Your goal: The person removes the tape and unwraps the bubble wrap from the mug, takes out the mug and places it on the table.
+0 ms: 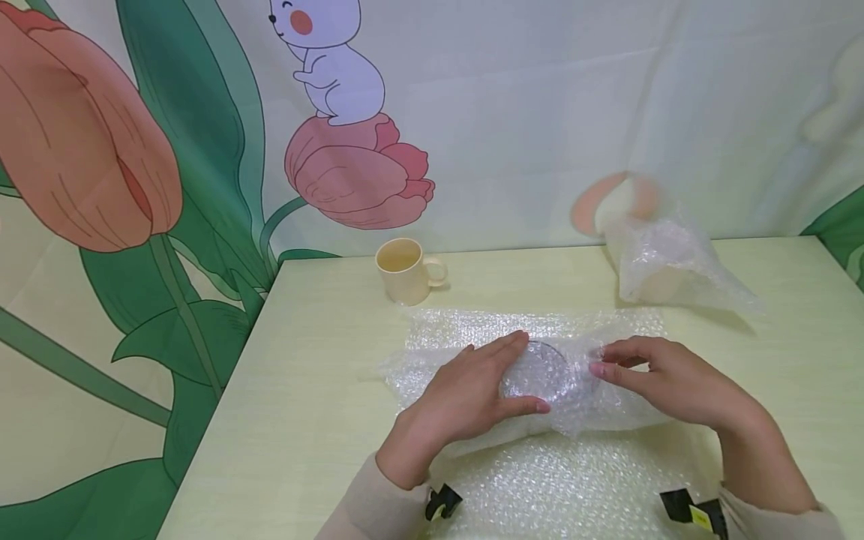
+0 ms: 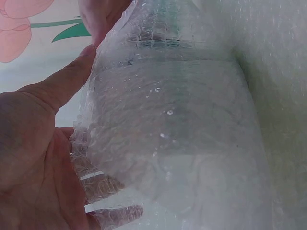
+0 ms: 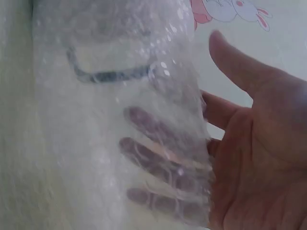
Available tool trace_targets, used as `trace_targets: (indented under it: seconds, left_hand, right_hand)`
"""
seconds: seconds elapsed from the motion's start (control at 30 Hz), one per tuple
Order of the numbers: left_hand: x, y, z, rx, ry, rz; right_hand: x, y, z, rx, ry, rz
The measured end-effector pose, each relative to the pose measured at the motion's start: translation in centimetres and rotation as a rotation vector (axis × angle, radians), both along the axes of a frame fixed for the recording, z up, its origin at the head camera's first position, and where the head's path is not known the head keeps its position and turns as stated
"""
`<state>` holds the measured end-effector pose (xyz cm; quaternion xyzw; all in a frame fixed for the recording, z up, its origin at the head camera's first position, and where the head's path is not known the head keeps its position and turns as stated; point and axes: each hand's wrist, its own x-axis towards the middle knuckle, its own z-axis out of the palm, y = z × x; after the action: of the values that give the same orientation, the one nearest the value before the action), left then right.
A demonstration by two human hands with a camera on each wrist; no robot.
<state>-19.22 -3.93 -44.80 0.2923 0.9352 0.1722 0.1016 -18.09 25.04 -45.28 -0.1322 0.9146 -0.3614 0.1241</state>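
A clear round vessel [image 1: 540, 371] with a thin dark rim lies inside bubble wrap [image 1: 617, 405] on the table. Through the wrap, the right wrist view shows a dark, handle-like bar [image 3: 115, 75]. My left hand [image 1: 472, 390] rests over the wrapped vessel, fingers extended and thumb spread apart. In the left wrist view some of its fingers [image 2: 103, 187] show through the plastic. At the right side of the bundle, my right hand [image 1: 668, 375] touches the wrap; its fingers [image 3: 153, 163] lie behind the film and the thumb stands away from it.
A pale yellow mug [image 1: 405, 271] stands at the back of the table, handle to the right. Another bubble-wrapped bundle [image 1: 675, 262] sits at the back right. A bubble wrap sheet [image 1: 560, 487] spreads beneath my hands. Behind the table hangs a printed cloth [image 1: 506, 135].
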Motion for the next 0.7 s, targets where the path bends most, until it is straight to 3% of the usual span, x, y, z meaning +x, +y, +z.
trace_targets:
  seconds: [0.3,0.7]
  left_hand:
    - [0.00,-0.07,0.02,0.001,0.005,-0.006]
    - [-0.04,-0.01,-0.01,-0.001,0.006,-0.010]
  right_hand:
    - [-0.34,-1.01,0.29,-0.051,0.035,-0.115]
    - [-0.35,-0.95,0.59,-0.029,0.026,-0.140]
